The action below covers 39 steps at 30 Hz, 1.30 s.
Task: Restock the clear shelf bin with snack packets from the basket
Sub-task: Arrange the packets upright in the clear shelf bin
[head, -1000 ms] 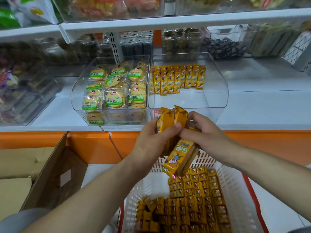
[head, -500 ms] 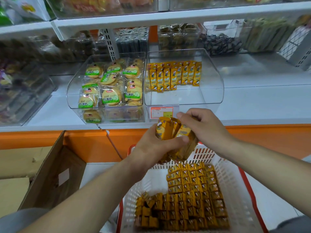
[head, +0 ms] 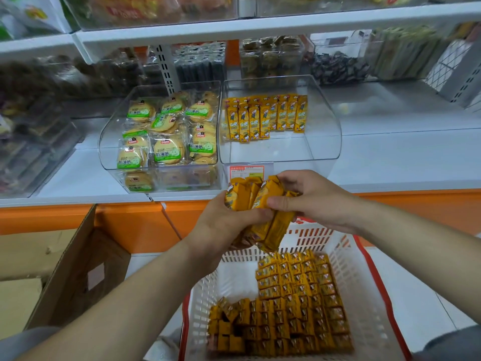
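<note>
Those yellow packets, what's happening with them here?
A person is restocking a shop shelf. Both the left hand and right hand hold a bunch of yellow snack packets above the white basket, which holds many more. The clear shelf bin ahead has only one row at its back.

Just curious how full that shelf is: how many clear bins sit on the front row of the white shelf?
3 in view: a blurred one at far left, the round-biscuit bin, and the yellow-packet bin. More stand behind; others may be out of frame.
</note>
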Each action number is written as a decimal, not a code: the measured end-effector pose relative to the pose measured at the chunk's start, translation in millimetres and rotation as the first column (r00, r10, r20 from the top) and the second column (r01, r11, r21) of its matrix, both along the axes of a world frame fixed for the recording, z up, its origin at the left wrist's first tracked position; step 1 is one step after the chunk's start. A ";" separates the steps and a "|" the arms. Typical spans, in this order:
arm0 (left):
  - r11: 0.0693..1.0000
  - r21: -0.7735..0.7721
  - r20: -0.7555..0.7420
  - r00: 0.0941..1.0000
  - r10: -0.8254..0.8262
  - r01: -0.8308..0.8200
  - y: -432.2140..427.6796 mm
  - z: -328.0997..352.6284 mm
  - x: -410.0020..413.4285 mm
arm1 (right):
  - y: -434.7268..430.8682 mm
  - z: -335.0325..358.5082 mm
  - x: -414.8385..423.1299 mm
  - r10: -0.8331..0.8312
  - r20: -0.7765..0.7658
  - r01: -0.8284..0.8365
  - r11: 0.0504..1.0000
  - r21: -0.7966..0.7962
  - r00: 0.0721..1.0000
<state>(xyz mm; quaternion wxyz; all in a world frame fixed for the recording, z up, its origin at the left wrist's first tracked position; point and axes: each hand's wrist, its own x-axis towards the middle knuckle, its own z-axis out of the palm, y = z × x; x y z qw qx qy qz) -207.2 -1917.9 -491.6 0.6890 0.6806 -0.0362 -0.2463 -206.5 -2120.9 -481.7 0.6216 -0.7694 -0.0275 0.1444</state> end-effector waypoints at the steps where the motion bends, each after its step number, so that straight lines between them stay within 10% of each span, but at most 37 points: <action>1: 1.000 0.017 -0.002 1.000 0.007 -0.007 0.7 0.6 0.7 | -2.6 1.7 0.0 0.010 -0.011 -0.010 1.000 0.002 1.000; 16: 0.950 -0.011 0.005 0.950 0.313 -0.313 2.4 0.7 10.5 | -6.0 8.0 -15.8 -0.256 -0.022 0.248 0.910 0.333 0.966; 24: 0.957 -0.001 0.062 0.955 0.290 -0.290 -0.7 1.7 10.3 | 2.0 13.7 -18.1 -0.125 0.060 0.111 0.973 0.201 0.990; 33: 0.966 -0.012 0.245 0.936 0.253 -0.258 13.2 37.0 42.0 | -8.7 64.1 30.3 -0.336 0.301 0.310 0.941 0.132 0.893; 39: 0.958 0.030 0.340 0.904 0.259 -0.286 27.9 48.5 68.4 | -29.7 53.4 126.2 -0.323 0.429 0.438 0.876 -0.202 0.844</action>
